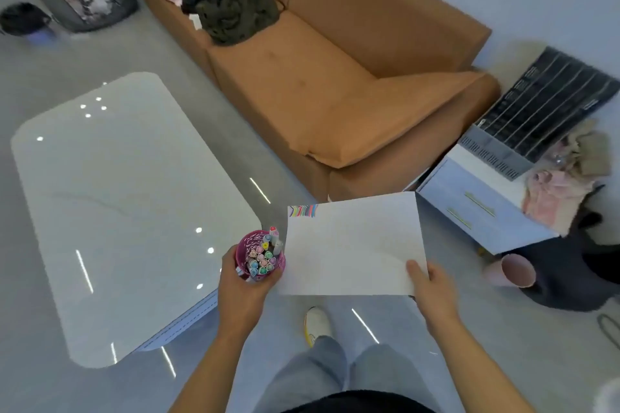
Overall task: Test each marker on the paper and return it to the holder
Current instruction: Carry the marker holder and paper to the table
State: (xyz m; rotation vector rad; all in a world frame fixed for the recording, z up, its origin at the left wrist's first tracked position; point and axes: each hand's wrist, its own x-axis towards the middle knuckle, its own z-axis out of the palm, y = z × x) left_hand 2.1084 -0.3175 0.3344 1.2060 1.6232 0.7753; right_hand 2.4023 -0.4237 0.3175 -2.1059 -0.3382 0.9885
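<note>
Hands (245, 282) with holder (260, 258), paper (352, 248) (unlettered)

Holder (260, 258) gripped in left hand (242, 288), markers (262, 261) stood inside. Paper (352, 248) held just right of it by right hand (431, 292). Table (117, 211) located left; sofa (335, 77) behind; box (479, 208) right of paper.

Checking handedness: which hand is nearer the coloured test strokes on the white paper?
Left. The left hand holds the pink marker holder just below the strokes; the right hand grips the opposite near corner.
</note>
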